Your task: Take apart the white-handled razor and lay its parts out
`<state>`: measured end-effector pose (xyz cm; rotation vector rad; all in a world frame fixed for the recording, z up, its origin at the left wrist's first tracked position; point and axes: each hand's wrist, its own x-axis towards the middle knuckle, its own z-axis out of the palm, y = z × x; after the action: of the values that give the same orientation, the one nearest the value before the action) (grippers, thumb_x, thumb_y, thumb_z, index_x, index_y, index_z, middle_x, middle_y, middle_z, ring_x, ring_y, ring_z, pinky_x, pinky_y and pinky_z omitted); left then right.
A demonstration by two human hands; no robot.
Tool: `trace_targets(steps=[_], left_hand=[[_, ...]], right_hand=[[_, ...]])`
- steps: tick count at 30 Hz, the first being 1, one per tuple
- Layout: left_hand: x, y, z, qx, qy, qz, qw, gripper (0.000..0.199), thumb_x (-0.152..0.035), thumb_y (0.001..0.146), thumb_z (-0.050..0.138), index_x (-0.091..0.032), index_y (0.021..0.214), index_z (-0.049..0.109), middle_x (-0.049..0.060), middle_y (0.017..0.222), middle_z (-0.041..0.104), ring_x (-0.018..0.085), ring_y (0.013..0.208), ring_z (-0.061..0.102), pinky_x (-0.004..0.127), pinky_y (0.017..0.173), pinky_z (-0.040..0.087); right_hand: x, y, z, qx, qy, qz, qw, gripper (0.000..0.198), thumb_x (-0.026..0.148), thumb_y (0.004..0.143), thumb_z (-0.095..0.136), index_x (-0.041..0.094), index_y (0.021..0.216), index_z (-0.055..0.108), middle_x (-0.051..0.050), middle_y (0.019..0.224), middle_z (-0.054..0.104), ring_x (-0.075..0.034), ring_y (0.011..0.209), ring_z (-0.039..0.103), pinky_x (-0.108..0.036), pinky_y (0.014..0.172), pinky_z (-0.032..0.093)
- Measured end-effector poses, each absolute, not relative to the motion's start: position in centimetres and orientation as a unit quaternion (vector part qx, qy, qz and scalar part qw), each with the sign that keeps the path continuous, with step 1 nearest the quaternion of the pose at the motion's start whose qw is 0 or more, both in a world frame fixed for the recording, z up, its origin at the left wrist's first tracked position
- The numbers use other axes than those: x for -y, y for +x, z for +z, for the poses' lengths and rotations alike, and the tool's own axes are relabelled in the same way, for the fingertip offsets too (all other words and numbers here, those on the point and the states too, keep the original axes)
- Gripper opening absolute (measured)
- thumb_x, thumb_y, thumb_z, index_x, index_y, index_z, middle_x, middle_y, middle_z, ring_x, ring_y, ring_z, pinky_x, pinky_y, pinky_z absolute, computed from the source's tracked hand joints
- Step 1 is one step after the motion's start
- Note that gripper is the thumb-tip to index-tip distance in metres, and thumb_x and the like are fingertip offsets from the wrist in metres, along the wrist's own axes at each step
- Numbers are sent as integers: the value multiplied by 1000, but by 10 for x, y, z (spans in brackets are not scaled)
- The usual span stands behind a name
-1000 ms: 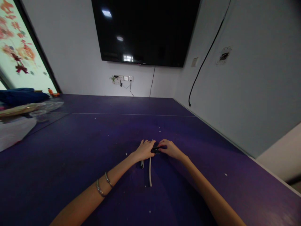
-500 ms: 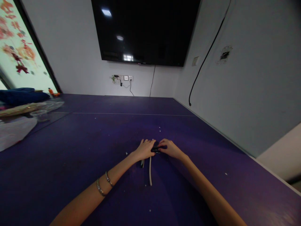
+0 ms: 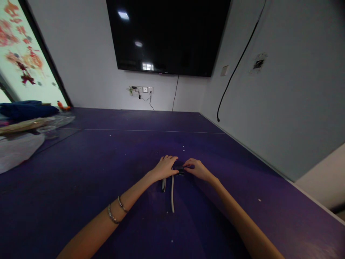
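A small black object lies on the dark purple surface between my hands; its kind is too small to make out. My left hand reaches over its left side, fingers stretched out and thumb apart, the thumb tip at the object's near edge. At its right end, my right hand has thumb and fingers pinched together; what they hold, if anything, is hidden. Below my left hand lies a thin whitish strip, perhaps a cable piece, its upper end near the thumb. Beside it is a shorter dark-and-light piece, partly covered by my wrist.
The broad purple surface carries small white scraps. Plastic bags and dark blue cloth are piled at the left. A television hangs above wall sockets. A black cable dangles along the right wall.
My left hand has shifted slightly left and its fingers have spread from the black object. The right fingers have drawn a little right, and more of the object shows.
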<state>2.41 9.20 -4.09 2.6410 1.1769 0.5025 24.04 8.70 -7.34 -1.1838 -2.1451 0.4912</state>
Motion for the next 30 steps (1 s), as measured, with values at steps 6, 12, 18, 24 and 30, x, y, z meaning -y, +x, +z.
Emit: trace_targets(steps=[6,12,18,24,30], left_hand=[[-90,-1,5,-439,851,247,149,22,-33,76,56,-19,89,66,7,87,66,21,80,59,31,74,43],[-65,-15,-10,-516,825,174,150,22,-37,73,58,-18,67,66,8,69,64,21,64,59,32,64,42],[-45,-14,-41,-563,811,84,132,35,-48,75,54,-17,64,63,11,68,63,26,70,63,36,65,46],[-41,-3,-46,-589,805,-2,70,42,-50,83,40,-17,82,66,12,85,68,28,82,65,39,71,50],[-41,0,-54,-598,798,9,70,36,-42,82,42,-17,83,67,11,86,69,26,82,66,38,71,50]], right_hand=[[-84,245,-58,802,-463,168,339,18,24,79,55,17,84,70,-7,85,69,-18,81,63,-32,76,49],[-82,245,-48,785,-475,197,345,20,27,79,54,17,87,70,-6,84,71,-20,79,65,-32,73,49],[-78,239,-41,784,-468,225,341,24,29,79,53,15,88,70,-6,80,71,-19,72,65,-30,68,49],[-75,233,-37,786,-474,228,324,27,31,80,51,14,89,70,-7,74,70,-16,63,63,-27,62,48],[-75,230,-41,783,-473,239,326,25,28,80,51,15,87,70,-5,72,70,-15,63,62,-26,61,49]])
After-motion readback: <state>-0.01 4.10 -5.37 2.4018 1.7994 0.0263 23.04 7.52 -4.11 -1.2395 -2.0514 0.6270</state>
